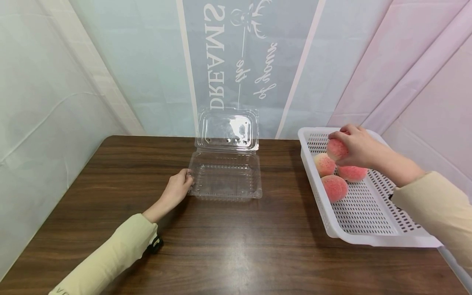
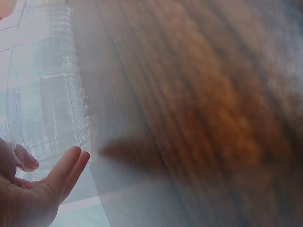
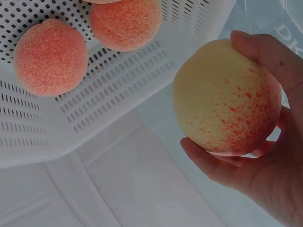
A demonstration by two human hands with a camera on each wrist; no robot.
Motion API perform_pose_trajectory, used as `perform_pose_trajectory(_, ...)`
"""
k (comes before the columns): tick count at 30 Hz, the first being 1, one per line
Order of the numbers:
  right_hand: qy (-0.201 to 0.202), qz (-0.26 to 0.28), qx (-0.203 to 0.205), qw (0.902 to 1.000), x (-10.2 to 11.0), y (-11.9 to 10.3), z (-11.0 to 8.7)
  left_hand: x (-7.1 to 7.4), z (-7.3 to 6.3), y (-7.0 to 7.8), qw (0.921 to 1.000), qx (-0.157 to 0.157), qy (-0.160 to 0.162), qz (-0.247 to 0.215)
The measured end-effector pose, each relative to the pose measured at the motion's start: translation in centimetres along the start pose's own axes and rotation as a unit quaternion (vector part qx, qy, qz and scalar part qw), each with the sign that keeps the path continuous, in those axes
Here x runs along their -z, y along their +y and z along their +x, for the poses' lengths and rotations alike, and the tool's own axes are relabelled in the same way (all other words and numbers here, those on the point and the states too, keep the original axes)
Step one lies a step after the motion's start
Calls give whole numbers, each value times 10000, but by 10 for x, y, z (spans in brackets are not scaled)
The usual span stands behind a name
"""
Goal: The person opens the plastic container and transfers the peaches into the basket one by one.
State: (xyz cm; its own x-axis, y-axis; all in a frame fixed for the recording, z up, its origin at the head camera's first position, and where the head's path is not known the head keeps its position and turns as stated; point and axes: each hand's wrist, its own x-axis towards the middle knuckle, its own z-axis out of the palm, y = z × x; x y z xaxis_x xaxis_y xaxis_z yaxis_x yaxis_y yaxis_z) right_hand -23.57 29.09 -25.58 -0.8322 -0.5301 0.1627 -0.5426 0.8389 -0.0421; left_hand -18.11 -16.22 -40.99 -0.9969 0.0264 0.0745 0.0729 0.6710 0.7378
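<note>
A clear plastic clamshell container (image 1: 226,176) lies on the table, its lid (image 1: 228,129) raised upright at the back. My left hand (image 1: 178,186) grips the container's left rim between thumb and fingers, which the left wrist view shows at the edge (image 2: 33,198). My right hand (image 1: 359,145) holds a peach (image 1: 337,150) above the white basket. In the right wrist view the held peach (image 3: 227,99) shows a pale yellow side with red speckles, thumb and fingers curled round it. Below it, more peaches (image 1: 334,189) lie in the basket's left part.
The white perforated plastic basket (image 1: 333,229) stands at the right of the dark wooden table (image 1: 228,241). A printed cloth (image 1: 254,53) with lettering hangs behind the table, and pale sheets (image 1: 40,94) hang at the sides.
</note>
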Motion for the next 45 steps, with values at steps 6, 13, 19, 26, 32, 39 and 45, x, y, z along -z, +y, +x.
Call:
perform_pose_trajectory(6, -251, -150, -114, 9995, -3, 8, -2, 0, 0, 0, 10000, -13, 28, -33)
perform_pose_trajectory(13, -464, -273, -213, 9983, -7, 17, -6, 0, 0, 0, 10000, -59, 55, -43)
perform_pose_trajectory(19, -674, -343, -321, 9966, -10, 23, -9, 0, 1, 1, 9999, -56, 84, -18)
perform_pose_trajectory(26, -874, -472, -467, 9940, -16, 28, -16, -1, 1, 1, 9999, -67, 90, 5)
perform_pose_trajectory(32, -1019, -369, -560, 9925, -22, 33, -21, 0, 1, 2, 9999, -111, 96, 15)
perform_pose_trajectory(39, -1356, -293, -840, 9868, -26, 37, -25, 0, 0, 2, 9999, -111, 74, 37)
perform_pose_trajectory(45, -1639, -102, -1073, 9806, -30, 39, -29, 0, 0, 3, 9999, -124, 45, 56)
